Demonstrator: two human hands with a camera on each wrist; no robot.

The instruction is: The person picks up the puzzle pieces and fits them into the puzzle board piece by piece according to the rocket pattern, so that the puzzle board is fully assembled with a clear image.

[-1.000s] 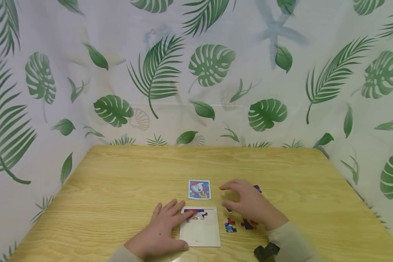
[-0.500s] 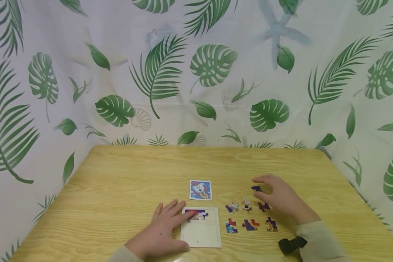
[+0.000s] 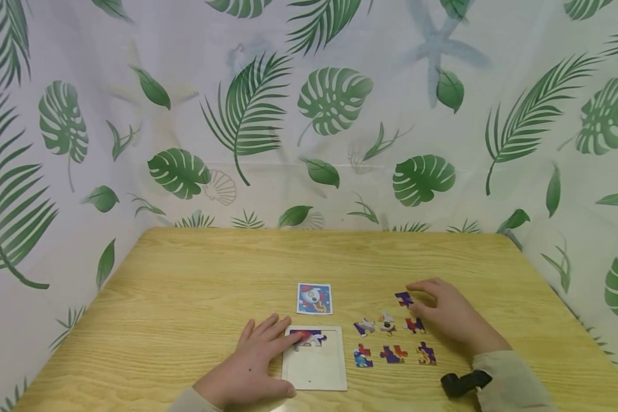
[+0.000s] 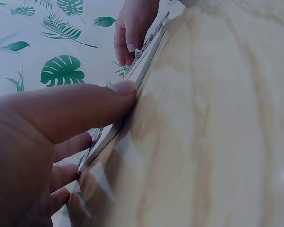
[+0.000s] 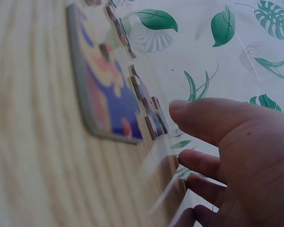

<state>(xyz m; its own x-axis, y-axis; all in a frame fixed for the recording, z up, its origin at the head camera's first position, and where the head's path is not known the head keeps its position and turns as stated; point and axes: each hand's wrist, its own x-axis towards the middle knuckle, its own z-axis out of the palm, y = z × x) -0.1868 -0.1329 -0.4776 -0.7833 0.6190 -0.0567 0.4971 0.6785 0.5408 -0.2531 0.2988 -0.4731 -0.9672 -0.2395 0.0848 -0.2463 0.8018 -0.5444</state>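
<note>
A square white tray (image 3: pixel 316 366) holds joined puzzle pieces (image 3: pixel 314 337) in its upper left. My left hand (image 3: pixel 252 363) lies with spread fingers across the tray's left side, a fingertip on those pieces, the thumb at the tray's lower left edge. Beyond the loose pieces on the right, my right hand (image 3: pixel 455 320) hovers with thumb and index finger parted beside a purple piece (image 3: pixel 404 298). In the right wrist view the thumb (image 5: pixel 194 113) shows a gap to the pieces, and a piece with a rounded corner (image 5: pixel 109 90) lies nearest the camera.
Loose pieces lie in two rows right of the tray, among them a purple and red one (image 3: pixel 393 353) and an orange and purple one (image 3: pixel 426 353). A picture card (image 3: pixel 315 298) lies behind the tray. A leaf-patterned cloth (image 3: pixel 360 194) hangs behind the wooden table (image 3: pixel 211 274).
My right hand has moved right from above the nearer pieces to the far purple piece, uncovering the pieces beneath it. My left hand has stayed on the tray.
</note>
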